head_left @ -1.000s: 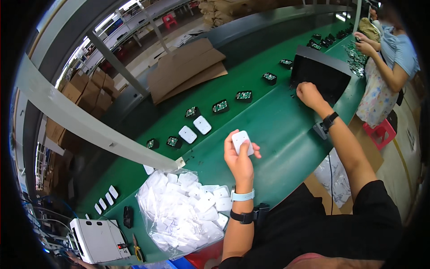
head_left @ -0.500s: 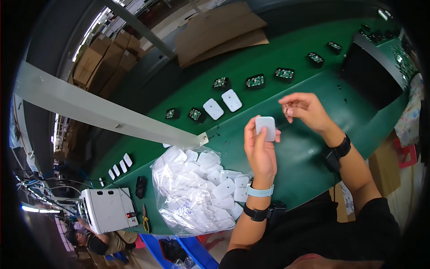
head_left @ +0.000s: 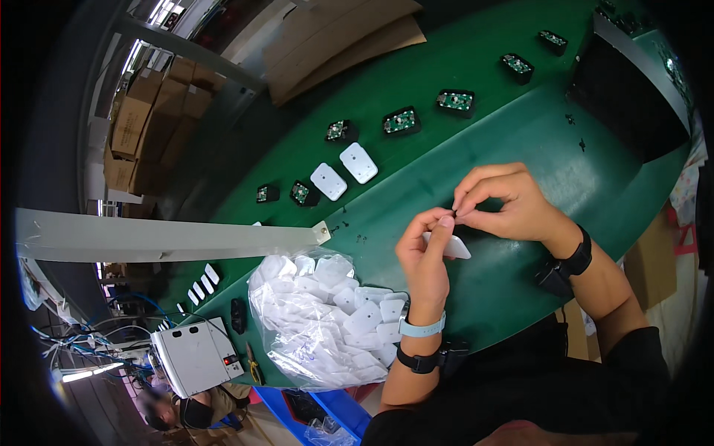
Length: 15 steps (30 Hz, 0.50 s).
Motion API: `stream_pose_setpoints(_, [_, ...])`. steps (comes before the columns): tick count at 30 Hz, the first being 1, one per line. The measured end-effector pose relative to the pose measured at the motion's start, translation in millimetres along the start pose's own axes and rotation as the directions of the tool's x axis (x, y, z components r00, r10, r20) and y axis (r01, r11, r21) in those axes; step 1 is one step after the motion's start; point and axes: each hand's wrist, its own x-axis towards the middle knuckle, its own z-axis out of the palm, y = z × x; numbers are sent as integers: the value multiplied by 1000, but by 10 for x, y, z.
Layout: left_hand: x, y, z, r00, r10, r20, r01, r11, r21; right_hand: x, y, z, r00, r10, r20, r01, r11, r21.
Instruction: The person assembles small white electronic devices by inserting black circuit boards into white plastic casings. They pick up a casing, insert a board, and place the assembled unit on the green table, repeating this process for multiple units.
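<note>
A white rounded plastic cover is gripped in my left hand, tilted so that only part of it shows below the thumb. My right hand meets the left thumb tip, thumb and forefinger pinched on a tiny dark piece too small to name. To the left of my left wrist lies a clear plastic bag full of similar white covers, some spilling from its mouth. Beyond my hands, two white covers lie flat beside black housings with green circuit boards.
Small dark bits lie on the green table. A black bin stands at the right. A white metal beam reaches in from the left. A white box, yellow-handled pliers and a blue crate are near left.
My right hand has come in to the left hand, fingers now pinched at its thumb. The cover has tipped from upright to nearly flat. The whole view has shifted slightly.
</note>
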Motion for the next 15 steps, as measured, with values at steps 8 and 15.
stream_pose_setpoints(8, [17,-49,40,982,181,-51,-164,957,239,-35,14,-16,1000,-29,13,31,987,-158])
stream_pose_setpoints(15, [36,-86,63,963,267,-24,-229,865,447,-24,51,-45,980,-173,103,197,923,-331])
